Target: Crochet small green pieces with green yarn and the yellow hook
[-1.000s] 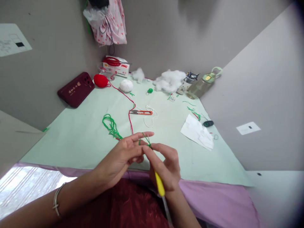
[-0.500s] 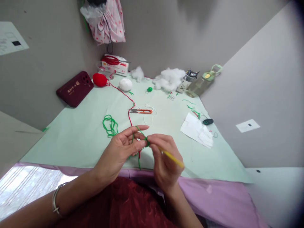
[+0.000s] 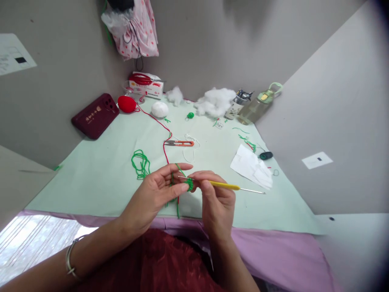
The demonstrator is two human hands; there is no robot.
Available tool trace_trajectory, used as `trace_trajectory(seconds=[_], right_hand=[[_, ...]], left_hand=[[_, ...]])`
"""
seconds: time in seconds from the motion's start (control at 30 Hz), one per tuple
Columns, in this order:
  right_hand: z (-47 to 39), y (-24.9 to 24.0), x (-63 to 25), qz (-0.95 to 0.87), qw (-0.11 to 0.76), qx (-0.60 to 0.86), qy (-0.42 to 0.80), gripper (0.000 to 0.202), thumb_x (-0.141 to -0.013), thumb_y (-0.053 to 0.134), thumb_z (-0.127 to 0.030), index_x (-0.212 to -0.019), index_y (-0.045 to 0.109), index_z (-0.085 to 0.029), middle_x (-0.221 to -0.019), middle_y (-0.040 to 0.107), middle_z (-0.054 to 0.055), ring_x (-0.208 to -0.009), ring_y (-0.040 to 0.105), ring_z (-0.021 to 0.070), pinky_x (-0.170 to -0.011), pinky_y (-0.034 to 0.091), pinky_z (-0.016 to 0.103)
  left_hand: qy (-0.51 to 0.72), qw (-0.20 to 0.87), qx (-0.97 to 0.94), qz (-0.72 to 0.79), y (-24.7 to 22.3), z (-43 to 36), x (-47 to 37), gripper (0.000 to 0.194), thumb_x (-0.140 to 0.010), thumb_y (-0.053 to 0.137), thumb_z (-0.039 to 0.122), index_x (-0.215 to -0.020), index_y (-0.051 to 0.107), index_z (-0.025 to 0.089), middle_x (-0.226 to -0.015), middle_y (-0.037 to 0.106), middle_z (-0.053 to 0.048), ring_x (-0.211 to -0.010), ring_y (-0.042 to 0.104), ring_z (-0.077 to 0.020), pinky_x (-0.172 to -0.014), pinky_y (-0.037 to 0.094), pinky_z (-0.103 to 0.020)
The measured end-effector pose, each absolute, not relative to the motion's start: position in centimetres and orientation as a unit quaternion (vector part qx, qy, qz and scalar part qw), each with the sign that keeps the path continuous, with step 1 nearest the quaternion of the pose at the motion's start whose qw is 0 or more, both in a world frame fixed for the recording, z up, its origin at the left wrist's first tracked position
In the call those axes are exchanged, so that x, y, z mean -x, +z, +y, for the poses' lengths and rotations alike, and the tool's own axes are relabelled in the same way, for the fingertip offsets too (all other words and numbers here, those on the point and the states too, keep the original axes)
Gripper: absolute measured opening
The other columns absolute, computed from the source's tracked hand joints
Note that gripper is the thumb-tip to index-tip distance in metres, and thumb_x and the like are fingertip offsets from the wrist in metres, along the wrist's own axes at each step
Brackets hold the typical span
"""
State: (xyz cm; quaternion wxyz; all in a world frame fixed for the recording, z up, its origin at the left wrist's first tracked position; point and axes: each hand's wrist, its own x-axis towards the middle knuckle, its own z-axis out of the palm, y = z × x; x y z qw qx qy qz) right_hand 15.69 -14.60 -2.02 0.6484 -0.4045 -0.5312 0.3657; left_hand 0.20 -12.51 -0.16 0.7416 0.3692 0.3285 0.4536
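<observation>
A small green crochet piece [image 3: 189,185] is pinched between thumb and fingers of my left hand [image 3: 158,188], with green yarn running over the raised index finger. My right hand [image 3: 217,200] grips a crochet hook [image 3: 224,185] by its yellow handle. The hook's thin metal tip reaches left past the top of the green piece, and its other metal end points right. Green and red yarn ends hang below my left fingers. Loose green yarn [image 3: 140,164] lies left of my hands. Orange-handled thread snips [image 3: 182,143] lie just beyond them.
Along the back stand a red yarn ball [image 3: 127,104], a white ball [image 3: 159,109], stuffing [image 3: 215,102], a pen cup [image 3: 234,109] and a bottle [image 3: 257,106]. A dark red phone [image 3: 95,116] is at left. White paper [image 3: 251,167] and yarn scraps lie right.
The hook has swung from a steep slant to nearly level, and its tip now shows left of the green piece. My right hand has turned with it.
</observation>
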Motion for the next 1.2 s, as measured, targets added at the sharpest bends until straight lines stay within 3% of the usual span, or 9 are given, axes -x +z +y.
trace_trajectory(seconds=[0.13, 0.4, 0.57, 0.7, 0.8, 0.9, 1.0, 1.1, 1.2], right_hand=[[-14.7, -2.4, -15.9, -0.506, 0.66, 0.391, 0.394, 0.017, -0.101, 0.063, -0.024, -0.099, 0.08, -0.027, -0.093, 0.076, 0.001, -0.077, 0.068, 0.0123, -0.07, 0.056, 0.027], [-14.8, -2.3, -15.7, -0.528, 0.663, 0.383, 0.368, 0.018, -0.101, 0.063, -0.022, -0.101, 0.081, -0.029, -0.096, 0.076, 0.003, -0.082, 0.069, 0.015, -0.069, 0.056, 0.029], [-14.8, -2.3, -15.5, -0.543, 0.668, 0.371, 0.349, 0.017, -0.1, 0.065, -0.023, -0.101, 0.081, -0.027, -0.098, 0.075, 0.004, -0.087, 0.07, 0.0161, -0.07, 0.058, 0.029], [-14.4, -1.8, -15.9, -0.471, 0.689, 0.352, 0.423, 0.017, -0.099, 0.066, -0.031, -0.093, 0.08, -0.024, -0.085, 0.071, 0.002, -0.067, 0.067, 0.0123, -0.061, 0.059, 0.027], [-14.0, -1.2, -16.4, -0.421, 0.693, 0.345, 0.473, 0.019, -0.096, 0.07, -0.034, -0.085, 0.079, -0.021, -0.075, 0.069, 0.001, -0.057, 0.061, 0.0092, -0.052, 0.054, 0.021], [-14.0, -1.1, -16.4, -0.419, 0.684, 0.335, 0.494, 0.019, -0.096, 0.07, -0.034, -0.085, 0.079, -0.022, -0.074, 0.068, 0.0, -0.057, 0.06, 0.0089, -0.052, 0.053, 0.021], [-14.3, -1.6, -16.0, -0.475, 0.674, 0.364, 0.433, 0.016, -0.098, 0.068, -0.031, -0.091, 0.08, -0.023, -0.086, 0.075, 0.002, -0.069, 0.068, 0.0122, -0.064, 0.058, 0.025], [-14.8, -2.1, -15.8, -0.526, 0.656, 0.405, 0.358, 0.016, -0.1, 0.064, -0.025, -0.097, 0.08, -0.025, -0.094, 0.078, 0.004, -0.081, 0.071, 0.0154, -0.071, 0.058, 0.029], [-14.9, -2.3, -15.9, -0.526, 0.654, 0.416, 0.35, 0.017, -0.101, 0.063, -0.025, -0.097, 0.08, -0.025, -0.094, 0.078, 0.004, -0.076, 0.069, 0.0147, -0.07, 0.058, 0.03]], left_hand=[[0.443, 0.749, -0.371, 0.324, -0.4, -12.5, -0.1, 0.037, -0.083, 0.087, 0.024, -0.118, 0.078, 0.03, -0.095, 0.074, 0.001, -0.095, 0.068, -0.0138, -0.09, 0.051, -0.025], [0.45, 0.757, -0.352, 0.318, 0.0, -12.5, -0.3, 0.043, -0.084, 0.086, 0.024, -0.125, 0.076, 0.028, -0.094, 0.074, 0.001, -0.088, 0.065, -0.0112, -0.086, 0.05, -0.023], [0.431, 0.78, -0.329, 0.314, 0.7, -12.1, -0.2, 0.057, -0.08, 0.087, 0.021, -0.134, 0.071, 0.022, -0.077, 0.064, 0.004, -0.062, 0.046, -0.0061, -0.06, 0.041, -0.019], [0.387, 0.817, -0.304, 0.3, 0.8, -11.9, 0.4, 0.056, -0.079, 0.086, 0.021, -0.133, 0.072, 0.018, -0.08, 0.062, 0.002, -0.055, 0.028, -0.0038, -0.052, 0.031, -0.019], [0.367, 0.835, -0.299, 0.281, 0.6, -11.8, 0.6, 0.047, -0.079, 0.084, 0.023, -0.125, 0.077, 0.017, -0.082, 0.061, 0.0, -0.054, 0.022, -0.004, -0.05, 0.028, -0.02], [0.38, 0.813, -0.327, 0.296, 0.4, -11.8, 0.4, 0.044, -0.08, 0.082, 0.022, -0.124, 0.077, 0.02, -0.085, 0.063, 0.0, -0.058, 0.036, -0.0059, -0.054, 0.034, -0.021], [0.41, 0.765, -0.371, 0.331, 0.1, -12.1, 0.0, 0.043, -0.082, 0.083, 0.023, -0.124, 0.075, 0.022, -0.091, 0.069, -0.002, -0.081, 0.06, -0.0137, -0.072, 0.047, -0.024], [0.427, 0.745, -0.391, 0.333, -0.1, -12.4, -0.2, 0.044, -0.083, 0.084, 0.023, -0.126, 0.072, 0.025, -0.097, 0.074, -0.002, -0.097, 0.067, -0.0172, -0.092, 0.05, -0.029], [0.438, 0.741, -0.39, 0.328, -0.2, -12.6, -0.2, 0.048, -0.084, 0.084, 0.021, -0.13, 0.069, 0.027, -0.098, 0.073, 0.0, -0.098, 0.068, -0.016, -0.094, 0.05, -0.029]])
